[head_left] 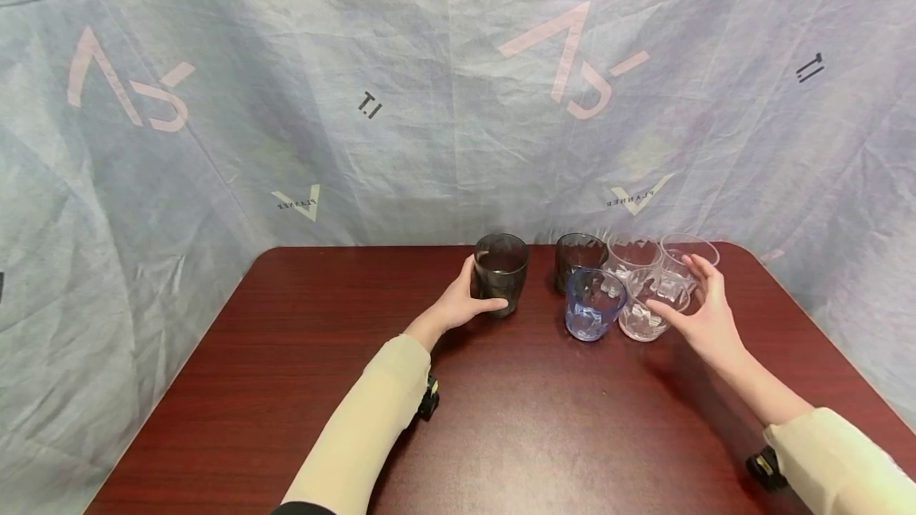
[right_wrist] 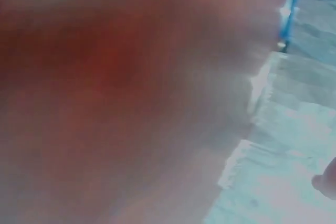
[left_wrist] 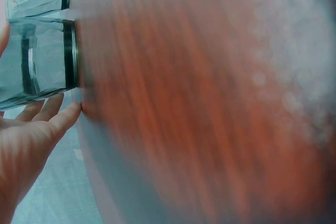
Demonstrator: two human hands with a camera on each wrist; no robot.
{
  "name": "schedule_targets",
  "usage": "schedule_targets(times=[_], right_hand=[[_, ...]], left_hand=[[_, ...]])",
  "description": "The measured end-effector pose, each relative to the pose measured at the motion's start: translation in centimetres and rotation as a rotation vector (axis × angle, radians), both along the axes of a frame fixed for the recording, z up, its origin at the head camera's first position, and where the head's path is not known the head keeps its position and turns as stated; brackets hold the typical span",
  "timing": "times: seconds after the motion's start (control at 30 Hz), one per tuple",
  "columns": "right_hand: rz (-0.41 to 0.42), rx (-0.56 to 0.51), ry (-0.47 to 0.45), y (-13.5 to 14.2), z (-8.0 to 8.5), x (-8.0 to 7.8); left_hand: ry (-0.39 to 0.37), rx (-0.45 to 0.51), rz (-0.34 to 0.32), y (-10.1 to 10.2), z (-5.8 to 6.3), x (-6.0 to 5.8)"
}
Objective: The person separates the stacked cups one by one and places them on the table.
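Observation:
In the head view my left hand [head_left: 458,296] grips a dark grey drinking glass [head_left: 503,284], thumb across its near side and fingers behind it. The left wrist view shows this glass [left_wrist: 44,61] upright, its base close to the tabletop, with fingers curled along its far side. My right hand [head_left: 712,324] is at a clear faceted glass [head_left: 640,324] in the front row, thumb and fingers spread apart over its right side. Only one fingertip [right_wrist: 326,180] shows in the right wrist view, overlapping clear glass.
Beside the front clear glass stands a blue glass [head_left: 590,320]. Behind are another dark glass [head_left: 570,261] and two clear glasses, one in the middle [head_left: 633,249] and one at right [head_left: 694,241]. The reddish-brown table [head_left: 537,420] ends at a grey printed cloth [head_left: 429,157].

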State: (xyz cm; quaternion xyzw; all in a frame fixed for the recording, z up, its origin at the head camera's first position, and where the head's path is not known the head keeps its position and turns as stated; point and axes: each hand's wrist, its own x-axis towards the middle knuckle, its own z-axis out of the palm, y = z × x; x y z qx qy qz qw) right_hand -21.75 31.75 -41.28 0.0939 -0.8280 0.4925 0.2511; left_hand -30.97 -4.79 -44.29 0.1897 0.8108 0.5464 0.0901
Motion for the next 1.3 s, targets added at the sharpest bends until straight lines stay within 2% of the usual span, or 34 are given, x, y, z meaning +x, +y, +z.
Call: schedule_targets(times=[0.13,0.3,0.47,0.6,0.73,1.03,1.3], right_hand=[[0.003,0.000,0.096,-0.9,1.7,-0.3],[0.045,-0.024,0.113,-2.8,3.9,-0.7],[0.170,-0.074,0.108,-5.4,5.3,-1.5],[0.270,-0.105,0.082,-7.6,5.7,-2.3],[0.334,-0.110,0.041,-9.5,5.9,-2.8],[0.387,-0.074,-0.041,-12.8,5.4,-5.3],[0.416,-0.036,-0.100,-15.2,4.5,-6.7]], left_hand=[[0.009,-0.005,0.007,0.0,0.0,0.0],[0.007,-0.024,0.016,0.0,0.2,0.2],[-0.002,-0.039,0.026,-0.1,0.4,0.2],[-0.001,-0.041,0.027,-0.1,0.4,0.2],[-0.001,-0.042,0.024,-0.1,0.3,0.2],[0.017,-0.039,0.016,0.1,0.4,0.3],[0.013,-0.038,0.021,-0.1,0.4,0.2]])
